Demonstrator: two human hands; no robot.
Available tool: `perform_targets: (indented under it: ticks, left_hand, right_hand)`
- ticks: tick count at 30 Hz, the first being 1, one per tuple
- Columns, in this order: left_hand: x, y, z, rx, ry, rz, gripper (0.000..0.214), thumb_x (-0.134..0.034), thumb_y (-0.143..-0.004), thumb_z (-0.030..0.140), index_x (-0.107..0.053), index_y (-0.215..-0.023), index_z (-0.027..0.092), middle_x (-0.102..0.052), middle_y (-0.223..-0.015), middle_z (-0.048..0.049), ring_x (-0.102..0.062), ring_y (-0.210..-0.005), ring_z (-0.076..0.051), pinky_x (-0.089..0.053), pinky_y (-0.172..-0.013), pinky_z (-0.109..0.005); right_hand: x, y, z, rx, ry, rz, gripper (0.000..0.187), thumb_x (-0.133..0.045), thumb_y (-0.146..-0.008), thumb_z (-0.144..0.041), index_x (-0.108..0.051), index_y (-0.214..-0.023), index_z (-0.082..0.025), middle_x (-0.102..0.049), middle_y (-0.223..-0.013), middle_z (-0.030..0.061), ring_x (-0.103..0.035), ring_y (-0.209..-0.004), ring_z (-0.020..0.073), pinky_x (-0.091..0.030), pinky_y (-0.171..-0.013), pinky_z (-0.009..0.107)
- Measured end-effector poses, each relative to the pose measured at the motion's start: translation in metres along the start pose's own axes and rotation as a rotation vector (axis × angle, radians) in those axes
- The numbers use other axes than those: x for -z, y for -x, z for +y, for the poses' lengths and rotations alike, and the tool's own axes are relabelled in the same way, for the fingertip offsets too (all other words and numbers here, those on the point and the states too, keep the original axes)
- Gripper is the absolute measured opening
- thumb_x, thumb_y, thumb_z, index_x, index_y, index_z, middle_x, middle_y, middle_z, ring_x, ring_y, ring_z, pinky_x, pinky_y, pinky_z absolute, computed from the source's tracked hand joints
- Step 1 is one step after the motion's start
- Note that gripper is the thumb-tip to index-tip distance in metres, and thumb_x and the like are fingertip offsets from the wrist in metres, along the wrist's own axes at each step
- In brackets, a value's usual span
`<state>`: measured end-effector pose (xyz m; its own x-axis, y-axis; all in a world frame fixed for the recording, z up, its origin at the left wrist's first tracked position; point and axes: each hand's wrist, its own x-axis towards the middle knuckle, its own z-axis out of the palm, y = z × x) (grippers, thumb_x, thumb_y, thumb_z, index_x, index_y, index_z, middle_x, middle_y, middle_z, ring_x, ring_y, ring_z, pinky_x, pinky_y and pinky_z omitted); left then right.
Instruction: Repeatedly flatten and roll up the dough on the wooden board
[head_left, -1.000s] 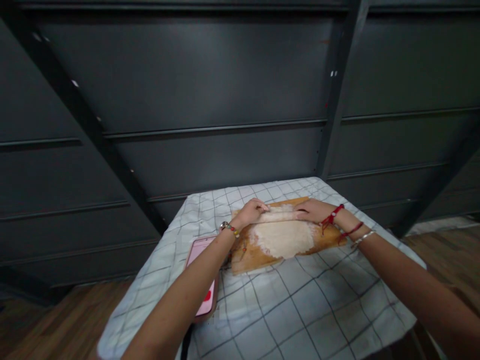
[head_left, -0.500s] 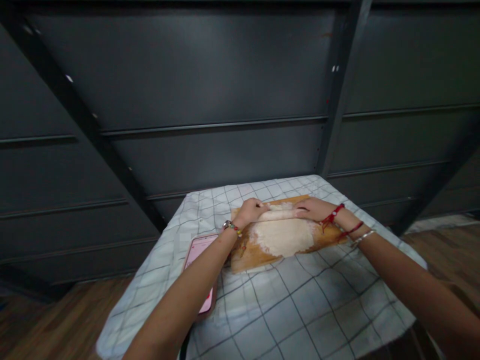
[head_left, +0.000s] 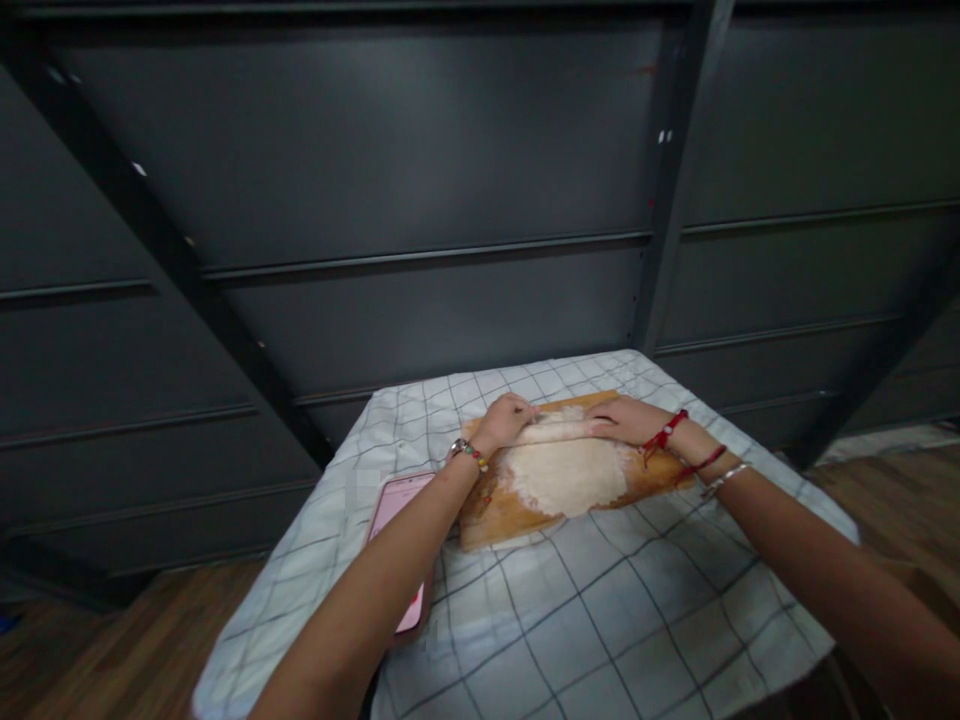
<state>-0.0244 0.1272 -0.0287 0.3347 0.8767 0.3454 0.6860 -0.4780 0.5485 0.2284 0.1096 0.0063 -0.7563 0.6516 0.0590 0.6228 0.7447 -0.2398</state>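
Note:
A sheet of pale dough (head_left: pixel 566 480) with ragged edges lies flat on a wooden board (head_left: pixel 502 525). Across its far part rests a pale, floury rolling pin (head_left: pixel 556 431), with some dough showing beyond it. My left hand (head_left: pixel 506 420) is closed around the left end of the pin, its fingers curled. At the opposite end, my right hand (head_left: pixel 626 418) grips the pin with its fingers bent over it. My fingers hide both ends of the pin.
A phone (head_left: pixel 409 615) with a lit pink screen lies left of the board, partly under my left forearm. A white checked cloth (head_left: pixel 600 600) covers the small table. Directly behind stands a dark metal panel wall (head_left: pixel 442 310). Wooden flooring (head_left: pixel 900 490) shows at the sides.
My left hand has shifted very slightly, with its knuckles turned a little. The dough, the pin and my right hand look almost the same.

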Motion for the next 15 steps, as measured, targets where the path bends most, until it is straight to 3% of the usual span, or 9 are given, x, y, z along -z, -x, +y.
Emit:
perform_targets:
  ticks: [2,4,10,12,15]
  left_hand:
    - [0.000,-0.001,0.002,0.005,-0.012,0.034,0.014,-0.056,-0.077,0.018,-0.070,-0.080,0.015,-0.067,-0.087,-0.0058,-0.059,-0.089,-0.018,-0.045,-0.085,-0.030]
    - [0.001,-0.002,0.004,-0.014,0.000,0.072,0.025,-0.062,-0.071,0.013,-0.069,-0.094,0.016,-0.064,-0.101,-0.0068,-0.056,-0.100,-0.019,-0.042,-0.092,-0.032]
    - [0.000,-0.008,0.011,0.016,0.094,0.054,0.008,-0.063,-0.072,0.012,-0.069,-0.075,0.017,-0.063,-0.101,-0.0066,-0.050,-0.114,-0.020,-0.037,-0.099,-0.032]
    - [0.002,-0.007,0.011,0.018,0.089,0.084,0.018,-0.064,-0.070,0.011,-0.068,-0.086,0.017,-0.061,-0.108,-0.0066,-0.052,-0.110,-0.019,-0.038,-0.097,-0.031]
    - [0.008,-0.001,0.008,0.017,0.019,0.046,0.024,-0.059,-0.079,0.024,-0.063,-0.102,0.017,-0.062,-0.108,-0.0074,-0.054,-0.105,-0.019,-0.040,-0.094,-0.030]
  right_hand:
    - [0.000,0.000,-0.001,0.002,0.002,0.007,0.032,-0.041,-0.087,-0.033,-0.067,-0.094,-0.015,-0.067,-0.100,0.0107,-0.061,-0.092,0.0228,-0.043,-0.080,0.032]
    - [0.000,0.001,-0.002,0.008,0.010,0.006,0.032,-0.040,-0.088,-0.032,-0.066,-0.094,-0.015,-0.067,-0.098,0.0102,-0.061,-0.091,0.0218,-0.043,-0.080,0.031]
    - [0.002,0.003,-0.006,0.019,0.013,0.018,0.033,-0.038,-0.089,-0.031,-0.066,-0.093,-0.014,-0.067,-0.095,0.0098,-0.061,-0.087,0.0210,-0.044,-0.078,0.031]
    - [0.000,0.003,-0.006,0.014,0.010,0.021,0.034,-0.039,-0.089,-0.032,-0.065,-0.099,-0.013,-0.067,-0.099,0.0108,-0.061,-0.091,0.0216,-0.044,-0.081,0.032]
    - [-0.008,-0.001,-0.007,0.006,0.063,0.063,0.037,-0.041,-0.089,-0.034,-0.061,-0.112,-0.012,-0.063,-0.111,0.0128,-0.057,-0.101,0.0227,-0.042,-0.089,0.034]
